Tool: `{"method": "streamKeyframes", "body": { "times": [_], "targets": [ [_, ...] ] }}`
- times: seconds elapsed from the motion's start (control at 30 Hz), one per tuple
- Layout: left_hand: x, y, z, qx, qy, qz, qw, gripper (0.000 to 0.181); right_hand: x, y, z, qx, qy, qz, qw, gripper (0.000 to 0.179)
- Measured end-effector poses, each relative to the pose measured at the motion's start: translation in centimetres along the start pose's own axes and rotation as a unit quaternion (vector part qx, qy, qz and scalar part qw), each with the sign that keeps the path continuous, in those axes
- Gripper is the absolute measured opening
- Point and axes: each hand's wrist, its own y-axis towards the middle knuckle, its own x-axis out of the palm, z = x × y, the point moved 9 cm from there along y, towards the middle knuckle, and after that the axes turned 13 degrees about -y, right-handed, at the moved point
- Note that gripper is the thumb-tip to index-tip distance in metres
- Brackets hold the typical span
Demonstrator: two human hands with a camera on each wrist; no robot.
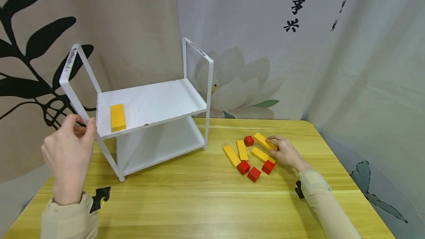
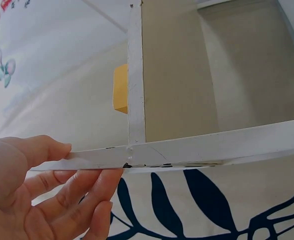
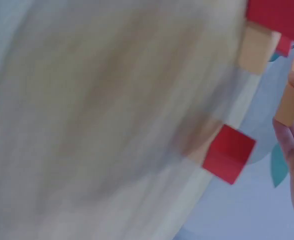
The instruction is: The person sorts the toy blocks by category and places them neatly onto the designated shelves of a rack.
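Observation:
A white two-tier shelf (image 1: 156, 99) stands on the table at the left, with one yellow block (image 1: 117, 117) on the left part of its upper board. My left hand (image 1: 68, 154) pinches the shelf's near left post (image 2: 94, 159) between thumb and fingers. On the right side of the table, my right hand (image 1: 286, 153) has its thumb and fingers on either side of a long yellow block (image 3: 288, 104), at the far edge of the group. Beside it lie a second yellow block (image 1: 261, 155) and a red cube (image 1: 268, 166).
Two more yellow blocks (image 1: 231, 156) lie left in the group, among several red cubes (image 1: 254, 174). The wooden table (image 1: 186, 202) ends at a curtain (image 1: 245, 17) with leaf and flower prints behind. The shelf's side frames (image 1: 210, 84) rise above its upper board.

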Motion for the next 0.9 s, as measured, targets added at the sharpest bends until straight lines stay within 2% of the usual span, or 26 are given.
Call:
{"method": "streamKeyframes", "body": {
  "times": [0.3,0.57,0.9],
  "targets": [
    [0.1,0.1,-0.1,-0.009,-0.005,-0.012,0.9999,0.033,-3.4,1.4,-3.3,-0.04,-0.005,0.093,0.9949,0.04],
    [0.3,0.3,-0.1,-0.03,0.012,-0.052,0.9981,0.037,-6.9,2.1,-8.4,-0.114,-0.018,0.173,0.9781,0.04],
    [0.2,0.3,-0.1,-0.027,0.031,-0.064,0.9971,0.037,-9.0,2.9,-14.2,-0.153,-0.005,0.223,0.9627,0.043]
  ]
}}
